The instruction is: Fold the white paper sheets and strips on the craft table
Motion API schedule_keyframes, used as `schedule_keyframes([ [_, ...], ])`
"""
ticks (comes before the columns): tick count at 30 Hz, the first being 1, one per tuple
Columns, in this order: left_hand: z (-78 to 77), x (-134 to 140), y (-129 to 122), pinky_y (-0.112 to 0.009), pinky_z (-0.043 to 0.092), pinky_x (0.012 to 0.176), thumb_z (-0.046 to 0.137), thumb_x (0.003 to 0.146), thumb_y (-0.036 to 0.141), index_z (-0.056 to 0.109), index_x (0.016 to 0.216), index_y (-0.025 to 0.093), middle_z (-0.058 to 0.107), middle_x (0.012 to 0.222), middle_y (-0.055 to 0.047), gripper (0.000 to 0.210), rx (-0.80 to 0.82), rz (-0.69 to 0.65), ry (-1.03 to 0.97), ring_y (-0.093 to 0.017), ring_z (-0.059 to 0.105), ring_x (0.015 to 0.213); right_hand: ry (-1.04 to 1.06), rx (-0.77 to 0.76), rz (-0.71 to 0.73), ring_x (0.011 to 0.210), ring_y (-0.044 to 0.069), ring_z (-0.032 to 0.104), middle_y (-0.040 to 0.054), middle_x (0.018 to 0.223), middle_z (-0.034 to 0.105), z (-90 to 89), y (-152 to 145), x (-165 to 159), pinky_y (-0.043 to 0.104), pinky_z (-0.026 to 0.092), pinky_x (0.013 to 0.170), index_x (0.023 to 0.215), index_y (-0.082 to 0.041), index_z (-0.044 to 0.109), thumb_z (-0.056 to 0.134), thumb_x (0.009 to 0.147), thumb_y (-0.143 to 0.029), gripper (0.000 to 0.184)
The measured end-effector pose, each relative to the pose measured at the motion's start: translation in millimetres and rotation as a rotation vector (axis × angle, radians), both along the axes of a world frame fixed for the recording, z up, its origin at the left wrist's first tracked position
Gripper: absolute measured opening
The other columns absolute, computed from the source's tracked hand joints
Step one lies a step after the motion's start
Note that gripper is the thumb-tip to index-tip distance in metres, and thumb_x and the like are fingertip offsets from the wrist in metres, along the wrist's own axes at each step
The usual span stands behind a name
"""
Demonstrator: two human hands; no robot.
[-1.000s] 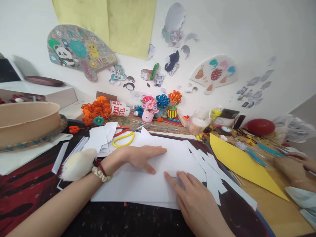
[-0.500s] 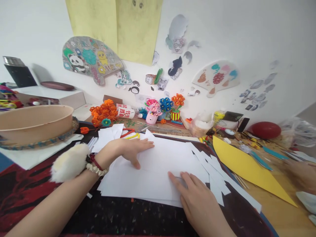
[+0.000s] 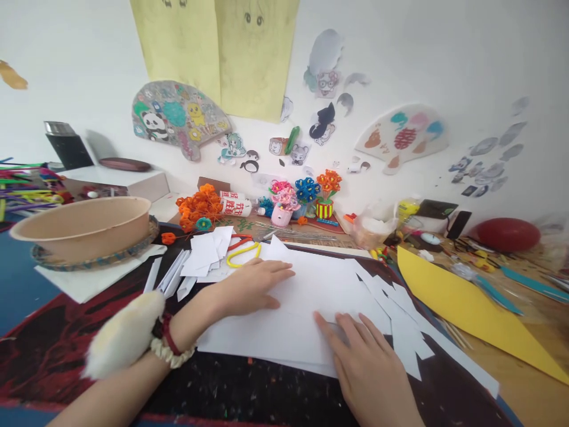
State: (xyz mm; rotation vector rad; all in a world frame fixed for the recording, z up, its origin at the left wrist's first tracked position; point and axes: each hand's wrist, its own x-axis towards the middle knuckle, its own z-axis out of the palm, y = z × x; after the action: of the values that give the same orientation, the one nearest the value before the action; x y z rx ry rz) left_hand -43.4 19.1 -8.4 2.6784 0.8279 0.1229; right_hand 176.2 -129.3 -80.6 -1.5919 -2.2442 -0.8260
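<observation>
Several white sheets of paper (image 3: pixel 306 279) lie overlapped on the dark red and black mat. My left hand (image 3: pixel 253 286) rests flat on the sheets from the left, fingers stretched out to the right. A fluffy white band (image 3: pixel 124 335) and scrunchies circle that wrist. Nearer to me, my right hand (image 3: pixel 367 356) lies on the paper's right part, fingers spread. Cut paper strips (image 3: pixel 395 314) lie just beyond it on the right. Smaller white paper pieces (image 3: pixel 204 255) and a yellow loop (image 3: pixel 243 254) sit behind my left wrist.
At left stands a beige oval basin (image 3: pixel 84 228). Orange fuzzy flowers (image 3: pixel 200 207) and small flower pots, one of them pink (image 3: pixel 281 214), line the wall. A yellow sheet (image 3: pixel 471 314) and a red oval object (image 3: pixel 507 235) are at right, with clutter around them.
The view has shifted left, so the scene sits further right. My left hand stays flat on the paper, its wrist a little lower in view. My right hand's fingers are spread slightly more.
</observation>
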Motion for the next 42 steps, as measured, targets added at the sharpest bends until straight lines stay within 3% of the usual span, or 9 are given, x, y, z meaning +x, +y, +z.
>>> schedule_keyframes([
  [4,-17.4,-15,10,-0.041,0.026,0.111,0.059,0.082,0.025,0.044,0.137,0.029,0.042,0.146,-0.005,0.057,-0.042,-0.012,-0.007,-0.023,0.035,0.136,0.081,0.068,-0.031,0.096,0.025,0.067,0.0081,0.109,0.071,-4.9,-4,1,0.043,0.053,0.084,0.118,-0.017,0.064,0.037,0.089,-0.012,0.039],
  [8,-16.5,-26,14,-0.041,0.025,0.112,0.058,0.08,0.019,0.045,0.136,0.03,0.044,0.145,-0.002,0.058,-0.017,0.012,-0.027,-0.023,0.034,0.137,0.192,0.091,-0.066,0.095,0.021,0.069,0.0053,0.11,0.071,-9.2,-6,5,0.035,0.057,0.075,0.11,-0.014,0.067,0.036,0.091,-0.014,0.037],
  [13,-9.7,-9,-6,-0.036,0.038,0.105,0.04,0.084,0.004,0.065,0.114,0.026,0.066,0.121,-0.001,0.045,0.003,-0.101,-0.157,-0.018,0.057,0.117,0.225,0.063,-0.096,0.097,0.023,0.068,0.0042,0.109,0.071,-10.1,-7,6,0.038,0.057,0.079,0.108,-0.015,0.068,0.035,0.092,-0.016,0.037],
  [19,-20.9,13,-27,-0.042,0.04,0.105,0.041,0.078,-0.002,0.061,0.122,0.025,0.058,0.132,-0.002,0.056,0.119,-0.232,-0.144,-0.024,0.05,0.125,0.267,0.011,-0.092,0.099,0.023,0.067,0.0041,0.112,0.07,-8.5,-7,5,0.038,0.056,0.081,0.112,-0.017,0.067,0.038,0.09,-0.014,0.037],
  [27,-22.7,19,-34,-0.046,0.042,0.102,0.042,0.082,0.003,0.058,0.126,0.022,0.054,0.137,-0.004,0.051,0.174,-0.275,-0.065,-0.028,0.047,0.128,0.654,0.179,-0.295,0.077,0.022,0.071,0.0063,0.088,0.075,-5.3,-13,14,0.033,0.057,0.067,0.085,-0.02,0.071,0.041,0.088,-0.021,0.031],
  [31,-23.8,17,-32,-0.04,0.042,0.103,0.04,0.084,0.003,0.063,0.119,0.02,0.059,0.131,-0.006,0.045,0.163,-0.284,-0.158,-0.024,0.052,0.124,0.861,0.225,-0.419,0.068,0.021,0.067,0.0054,0.082,0.073,12.4,-13,22,0.029,0.053,0.061,0.084,-0.021,0.07,0.049,0.084,-0.028,0.022],
  [34,-28.9,16,-27,-0.035,0.045,0.102,0.04,0.084,0.001,0.068,0.107,0.02,0.064,0.124,-0.005,0.041,0.152,-0.288,-0.246,-0.021,0.057,0.119,0.961,-0.065,-0.344,0.058,0.017,0.062,0.0017,0.069,0.068,37.6,1,23,0.025,0.047,0.052,0.084,-0.02,0.067,0.053,0.082,-0.033,0.019],
  [37,-33.6,14,-23,-0.034,0.046,0.099,0.04,0.083,0.002,0.069,0.102,0.019,0.065,0.123,-0.005,0.038,0.15,-0.275,-0.265,-0.022,0.057,0.118,0.872,-0.596,-0.17,0.054,0.015,0.058,0.0005,0.056,0.062,60.0,28,19,0.024,0.044,0.051,0.059,-0.019,0.061,0.054,0.082,-0.035,0.029],
  [42,-35.3,14,-21,-0.033,0.047,0.099,0.04,0.08,-0.001,0.07,0.096,0.014,0.066,0.121,-0.009,0.038,0.116,-0.249,-0.26,-0.021,0.058,0.117,0.878,-1.288,-0.022,0.042,0.012,0.055,-0.001,0.046,0.058,66.8,84,15,0.021,0.043,0.042,0.054,-0.016,0.061,0.067,0.072,-0.036,0.028],
])
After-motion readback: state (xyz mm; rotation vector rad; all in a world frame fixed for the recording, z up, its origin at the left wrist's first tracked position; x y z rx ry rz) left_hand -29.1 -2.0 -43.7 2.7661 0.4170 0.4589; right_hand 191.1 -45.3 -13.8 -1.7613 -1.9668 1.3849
